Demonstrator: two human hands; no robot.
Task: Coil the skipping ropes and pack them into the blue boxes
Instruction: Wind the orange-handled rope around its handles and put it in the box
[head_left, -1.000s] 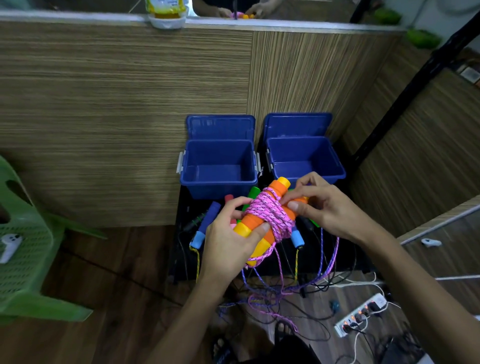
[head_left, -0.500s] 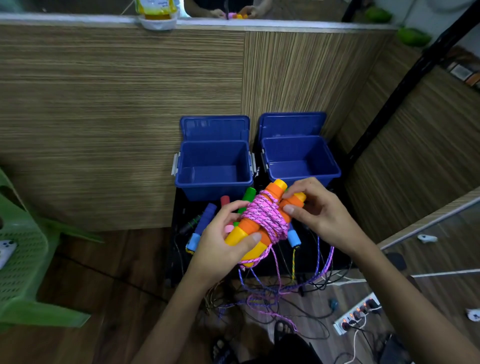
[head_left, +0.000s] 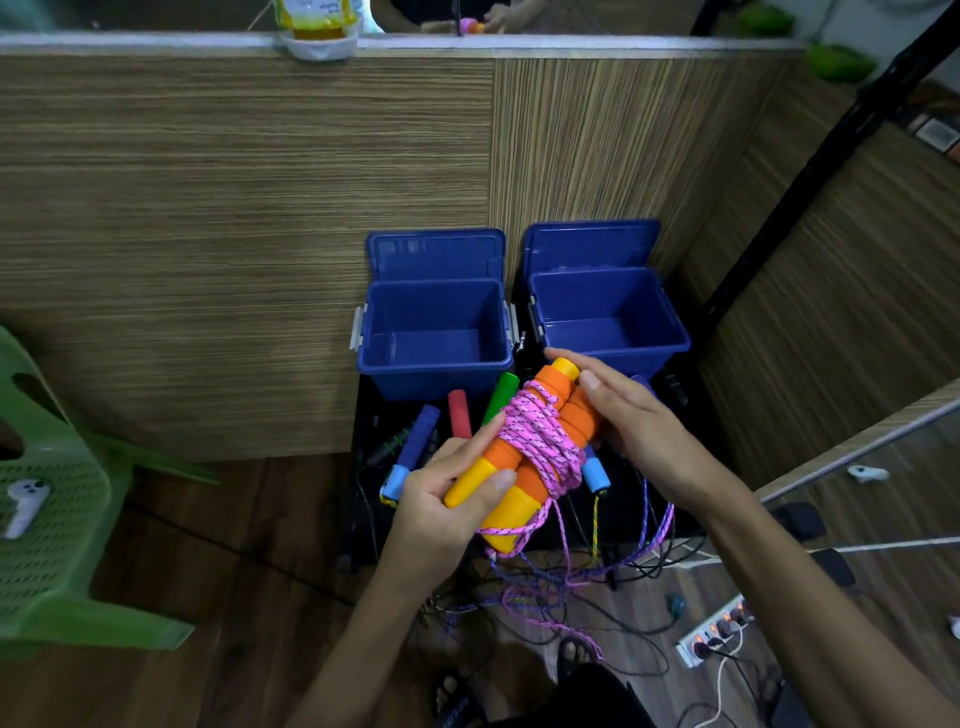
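The pink skipping rope is wound round its two orange-and-yellow handles, which lie side by side as one tilted bundle held in the air just in front of the two blue boxes. The left hand grips the yellow lower ends of the handles, thumb across the front. The right hand rests against the orange upper ends with fingers straight and relaxed, pressing the bundle from the right. A loose tail of pink cord hangs from the bundle down to a tangle of cords on the wooden floor. The left blue box and the right blue box stand side by side against the wood-grain wall, both lids raised. Between boxes and hands lie other handles: a blue one, a red one and a green one. A power strip lies on the floor at lower right, and a green chair stands at the left
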